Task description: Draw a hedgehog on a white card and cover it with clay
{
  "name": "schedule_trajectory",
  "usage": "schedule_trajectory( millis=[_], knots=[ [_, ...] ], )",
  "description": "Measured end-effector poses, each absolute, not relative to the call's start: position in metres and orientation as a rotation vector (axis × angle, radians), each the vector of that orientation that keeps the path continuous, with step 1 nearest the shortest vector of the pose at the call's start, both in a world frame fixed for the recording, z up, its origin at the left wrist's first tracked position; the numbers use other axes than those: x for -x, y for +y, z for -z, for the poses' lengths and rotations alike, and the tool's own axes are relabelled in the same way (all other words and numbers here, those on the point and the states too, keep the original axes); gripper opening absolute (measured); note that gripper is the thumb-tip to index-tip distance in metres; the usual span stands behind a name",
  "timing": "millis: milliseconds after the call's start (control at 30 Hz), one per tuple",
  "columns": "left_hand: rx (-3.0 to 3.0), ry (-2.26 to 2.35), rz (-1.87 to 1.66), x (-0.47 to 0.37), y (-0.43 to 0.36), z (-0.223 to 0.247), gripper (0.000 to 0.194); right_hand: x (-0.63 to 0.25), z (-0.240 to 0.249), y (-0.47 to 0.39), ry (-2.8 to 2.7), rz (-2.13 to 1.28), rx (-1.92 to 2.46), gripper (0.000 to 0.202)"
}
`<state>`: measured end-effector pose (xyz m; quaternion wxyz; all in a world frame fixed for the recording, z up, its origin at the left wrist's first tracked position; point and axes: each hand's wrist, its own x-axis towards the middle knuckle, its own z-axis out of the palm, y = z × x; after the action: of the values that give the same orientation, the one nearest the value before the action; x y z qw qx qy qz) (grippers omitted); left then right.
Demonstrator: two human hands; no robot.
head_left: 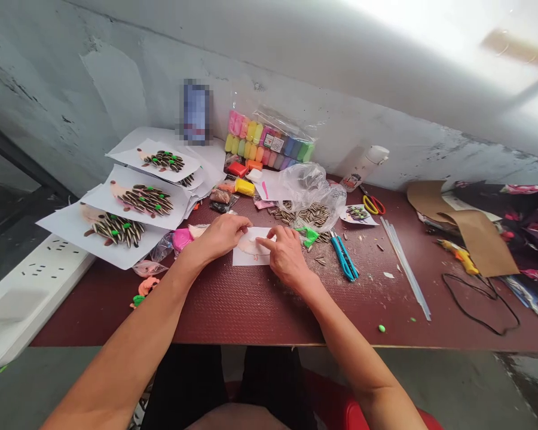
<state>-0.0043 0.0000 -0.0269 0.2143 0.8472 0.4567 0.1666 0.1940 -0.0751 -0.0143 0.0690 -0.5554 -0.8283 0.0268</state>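
A small white sheet of paper [251,260] lies on the table between my hands. It bears a faint pinkish, rounded drawing, partly covered by my right hand. My left hand [219,236] is closed at the sheet's upper left corner, fingers bent and pressed together there. My right hand [289,255] rests over the paper's right side, its index finger stretched out across the drawing and nothing visible held in it. Beside my right hand lies a piece of bright green clay [308,236]. Striped sunflower seeds [311,215] are heaped just behind.
Finished hedgehog pictures [143,200] are stacked at left near a white power strip [31,292]. Behind stand packs of coloured clay [269,140]. To the right lie a teal utility knife [344,258], scissors [373,204], glue sticks [406,269] and a yellow glue gun [464,258] with a cord.
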Motion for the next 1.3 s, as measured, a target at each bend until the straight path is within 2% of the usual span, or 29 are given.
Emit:
schedule_trajectory(
  millis=[200, 1300],
  knots=[
    [-2.364, 1.26, -0.477, 0.004, 0.001, 0.029, 0.031, -0.192, 0.015, -0.084, -2.504, -0.062, 1.711, 0.047],
    [-2.372, 1.283, -0.432, 0.002, 0.0, 0.03, 0.03, -0.169, 0.017, -0.101, -2.468, -0.049, 1.758, 0.03]
  ],
)
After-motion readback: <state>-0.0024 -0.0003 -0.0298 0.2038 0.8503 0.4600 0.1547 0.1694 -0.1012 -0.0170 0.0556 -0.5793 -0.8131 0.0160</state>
